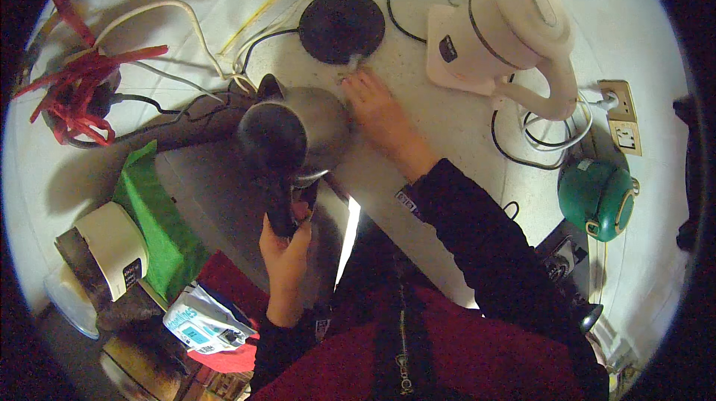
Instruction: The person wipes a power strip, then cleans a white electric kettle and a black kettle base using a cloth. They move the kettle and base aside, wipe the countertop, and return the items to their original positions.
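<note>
My left hand (288, 267) is wrapped around the black handle (279, 205) of an electric kettle. The kettle has a dark lid (274, 135) and a brushed-metal body (327, 118), and is off its round black power base (342, 26). My right hand (380, 110) reaches over the pale countertop (447, 205), fingers close together and pointing at the near edge of the base. At those fingertips a small whitish thing (353, 61) touches or almost touches the base. Whether my fingers grip it cannot be made out, and the palm is hidden.
A cream appliance with a jug (520, 26) stands back right, its cables loose on the countertop. Near the wall socket (615, 99) is a green appliance (593, 197). Leftward are red plastic strips (84, 99), a green bag (162, 227), a cream container (114, 247) and a white packet (207, 320).
</note>
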{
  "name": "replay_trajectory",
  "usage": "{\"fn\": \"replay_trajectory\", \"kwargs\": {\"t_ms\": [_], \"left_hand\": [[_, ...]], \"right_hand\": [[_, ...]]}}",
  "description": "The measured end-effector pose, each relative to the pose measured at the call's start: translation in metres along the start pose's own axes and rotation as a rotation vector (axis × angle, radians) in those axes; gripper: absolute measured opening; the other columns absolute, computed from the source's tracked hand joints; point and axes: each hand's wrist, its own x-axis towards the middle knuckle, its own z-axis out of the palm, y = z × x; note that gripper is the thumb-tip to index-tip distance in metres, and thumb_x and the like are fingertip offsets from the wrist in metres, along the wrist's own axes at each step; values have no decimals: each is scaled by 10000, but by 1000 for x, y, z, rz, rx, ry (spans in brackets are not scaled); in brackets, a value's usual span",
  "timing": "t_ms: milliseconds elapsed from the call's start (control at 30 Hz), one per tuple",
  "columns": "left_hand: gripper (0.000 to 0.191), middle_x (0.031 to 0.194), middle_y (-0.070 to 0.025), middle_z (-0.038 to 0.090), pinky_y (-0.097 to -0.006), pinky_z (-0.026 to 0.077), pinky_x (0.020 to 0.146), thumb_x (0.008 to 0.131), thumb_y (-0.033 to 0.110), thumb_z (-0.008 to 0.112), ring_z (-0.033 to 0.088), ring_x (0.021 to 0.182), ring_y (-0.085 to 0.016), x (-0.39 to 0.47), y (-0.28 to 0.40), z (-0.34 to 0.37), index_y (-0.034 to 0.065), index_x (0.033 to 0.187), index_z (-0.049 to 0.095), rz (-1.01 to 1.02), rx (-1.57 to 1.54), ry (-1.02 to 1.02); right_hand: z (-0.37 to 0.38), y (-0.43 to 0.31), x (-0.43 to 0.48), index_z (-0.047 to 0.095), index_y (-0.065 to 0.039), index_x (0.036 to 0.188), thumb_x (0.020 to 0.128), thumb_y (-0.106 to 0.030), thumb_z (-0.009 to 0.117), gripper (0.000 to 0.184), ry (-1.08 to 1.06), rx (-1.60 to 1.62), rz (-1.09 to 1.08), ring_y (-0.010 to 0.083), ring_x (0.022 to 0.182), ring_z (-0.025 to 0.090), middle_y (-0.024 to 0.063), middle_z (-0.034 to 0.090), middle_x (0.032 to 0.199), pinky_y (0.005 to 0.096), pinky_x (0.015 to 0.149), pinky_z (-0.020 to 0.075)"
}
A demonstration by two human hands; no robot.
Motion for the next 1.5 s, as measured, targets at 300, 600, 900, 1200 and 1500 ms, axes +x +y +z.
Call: {"fn": "replay_trajectory", "kwargs": {"t_ms": [300, 600, 900, 1200, 1500], "left_hand": [[285, 1080, -97, 664, -297, 470, 865, 791, -32, 636, 615, 969, -163, -17, -11, -17, 17, 1071, 608, -111, 127, 49], [285, 1066, -82, 657, -313, 477, 902, 798, -34, 648, 619, 989, -160, -15, -23, -30, 27, 1072, 598, 59, 76, -40], [354, 1053, -72, 666, -318, 497, 870, 807, 0, 638, 639, 973, -174, -50, -36, -10, 16, 1156, 581, 3, 113, -268], [549, 1157, -219, 548, -482, 394, 1033, 745, 110, 735, 495, 1145, -439, -72, -50, 68, 24, 1240, 515, 291, 409, -903], [666, 1450, -188, 475, -420, 376, 1109, 892, 441, 695, 458, 1340, -326, 51, 17, 97, 79, 1409, 483, 498, 617, -916]], "right_hand": [[20, -7, 51, 568, -5, 1277, 853, -57, 508, 431, -69, 182, -220, 323, 1282, 509, 157, 574, 1336, 418, 1109, 391], [41, -1, 71, 551, -36, 1299, 870, -80, 523, 433, -70, 153, -343, 323, 1288, 502, 143, 562, 1355, 427, 1119, 376], [-73, 55, -56, 530, -60, 1349, 886, -60, 534, 464, -156, -189, -12, 330, 1237, 544, 152, 558, 1364, 438, 1053, 440], [-248, 26, -48, 655, -21, 1205, 873, 44, 489, 376, -143, 407, 409, 260, 1102, 643, 137, 678, 1202, 338, 979, 476], [-385, -63, -117, 657, 30, 1197, 847, 38, 486, 390, 177, 297, 507, 287, 1169, 608, 191, 655, 1218, 383, 1045, 435]]}}
